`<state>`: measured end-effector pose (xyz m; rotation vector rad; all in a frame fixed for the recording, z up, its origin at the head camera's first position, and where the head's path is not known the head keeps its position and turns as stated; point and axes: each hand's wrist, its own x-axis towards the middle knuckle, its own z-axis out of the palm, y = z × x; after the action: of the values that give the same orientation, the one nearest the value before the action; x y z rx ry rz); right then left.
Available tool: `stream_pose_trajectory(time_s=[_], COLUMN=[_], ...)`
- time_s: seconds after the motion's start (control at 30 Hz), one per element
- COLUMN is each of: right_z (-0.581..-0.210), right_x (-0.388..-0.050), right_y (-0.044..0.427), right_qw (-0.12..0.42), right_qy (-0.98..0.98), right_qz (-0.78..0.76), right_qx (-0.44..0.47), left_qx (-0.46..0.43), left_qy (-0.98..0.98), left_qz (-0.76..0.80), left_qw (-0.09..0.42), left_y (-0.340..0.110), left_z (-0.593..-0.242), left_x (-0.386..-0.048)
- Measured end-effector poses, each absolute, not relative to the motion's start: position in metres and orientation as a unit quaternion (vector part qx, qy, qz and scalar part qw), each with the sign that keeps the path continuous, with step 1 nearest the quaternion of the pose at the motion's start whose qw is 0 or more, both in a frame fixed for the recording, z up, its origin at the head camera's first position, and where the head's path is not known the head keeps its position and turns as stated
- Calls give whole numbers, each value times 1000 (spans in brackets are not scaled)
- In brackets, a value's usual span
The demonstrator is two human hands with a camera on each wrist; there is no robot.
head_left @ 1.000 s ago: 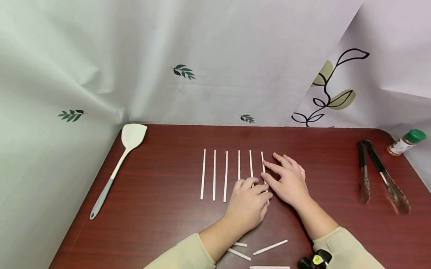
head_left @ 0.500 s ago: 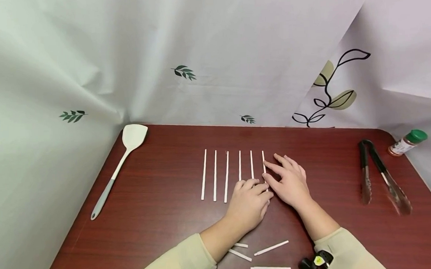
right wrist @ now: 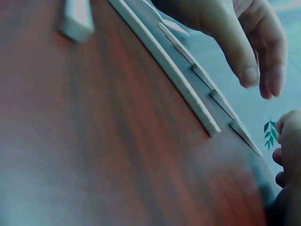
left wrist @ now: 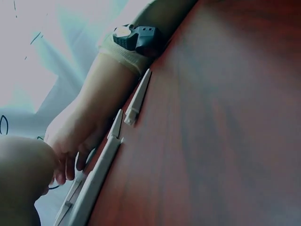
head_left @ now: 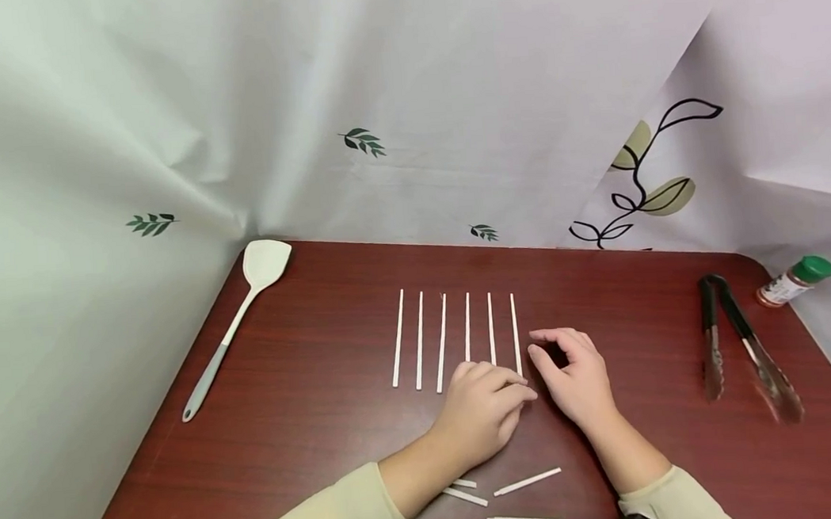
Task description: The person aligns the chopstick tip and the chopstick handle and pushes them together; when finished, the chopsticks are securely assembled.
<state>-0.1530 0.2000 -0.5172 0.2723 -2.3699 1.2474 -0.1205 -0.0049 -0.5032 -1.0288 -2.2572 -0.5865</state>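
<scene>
Several long thin white sticks lie side by side in a row on the table, from the leftmost stick (head_left: 398, 340) to the rightmost stick (head_left: 515, 325). My left hand (head_left: 478, 414) is over the near ends of the right-hand sticks, its fingers loosely bent and covering those ends. In the right wrist view the left fingers (right wrist: 237, 52) hang above the table with nothing between them. Just right of the rightmost stick, apart from it, is my right hand (head_left: 576, 373), fingers curved and holding nothing. Shorter white sticks (head_left: 527, 481) lie near my forearms, some partly hidden by the left arm.
A white spatula with a grey handle (head_left: 205, 381) lies along the table's left edge. Black-handled metal tongs (head_left: 712, 344) lie at the right, near a green-capped jar (head_left: 791, 282) at the corner. A patterned cloth (head_left: 414, 117) hangs behind the table.
My right hand has come off the rightmost stick and drawn back toward me, its fingers more bent. The left hand has shifted slightly nearer and lifted its fingers from that stick. The row stays in place.
</scene>
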Motion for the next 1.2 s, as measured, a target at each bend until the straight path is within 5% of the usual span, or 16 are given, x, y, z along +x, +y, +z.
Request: stream_pose_trajectory(time_s=[0.3, 0.67, 0.93, 1.2], right_z=[-518, -520, -523, -521], right_x=[-111, -77, -78, -79], right_y=[200, 198, 199, 195], right_qw=[246, 171, 144, 138], right_qy=[-805, -774, -805, -827], right_qz=[508, 420, 355, 336], right_qx=[183, 441, 453, 430], left_qx=[-432, -492, -494, -477], left_qy=[-829, -813, -825, -852], left_qz=[-323, -295, -262, -217], left_qw=[147, 100, 83, 13], left_y=[-48, -105, -105, -104], left_z=[-499, -509, -508, -495], left_x=[-97, -88, -93, -92])
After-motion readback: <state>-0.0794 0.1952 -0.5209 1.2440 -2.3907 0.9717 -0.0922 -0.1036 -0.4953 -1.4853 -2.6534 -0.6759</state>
